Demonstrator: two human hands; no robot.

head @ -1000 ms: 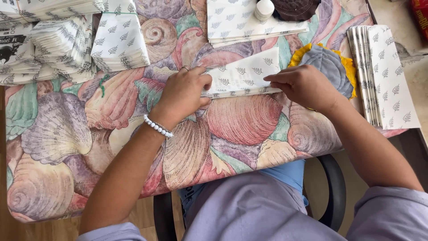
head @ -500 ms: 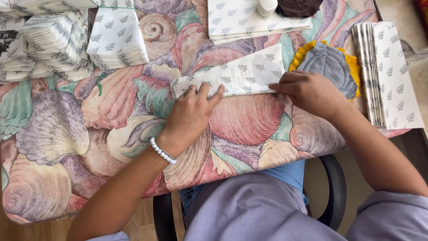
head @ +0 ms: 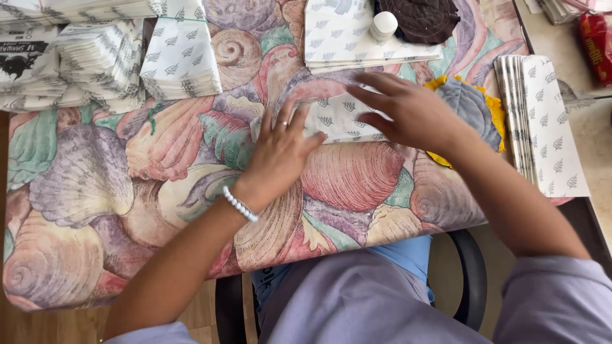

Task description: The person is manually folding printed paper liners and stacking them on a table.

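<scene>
A folded white paper bag with a small leaf print (head: 338,118) lies flat on the shell-patterned tablecloth (head: 95,185). My left hand (head: 277,153) rests flat on its left end, fingers spread, a ring on one finger and a pearl bracelet at the wrist. My right hand (head: 408,114) lies flat over the bag's right part, fingers spread and pointing left. Most of the bag is hidden under the two hands.
Stacks of the same printed paper (head: 182,57) stand at the back left, a flat pile (head: 347,38) at the back centre with a small white bottle (head: 384,25) and a dark quilted pad (head: 421,19). Folded bags (head: 542,121) lean at the right, next to a grey-and-yellow pad (head: 472,108).
Both hands went from pinching the bag's edge to lying flat on it. My right hand slid left across the bag; my left hand moved onto its left end.
</scene>
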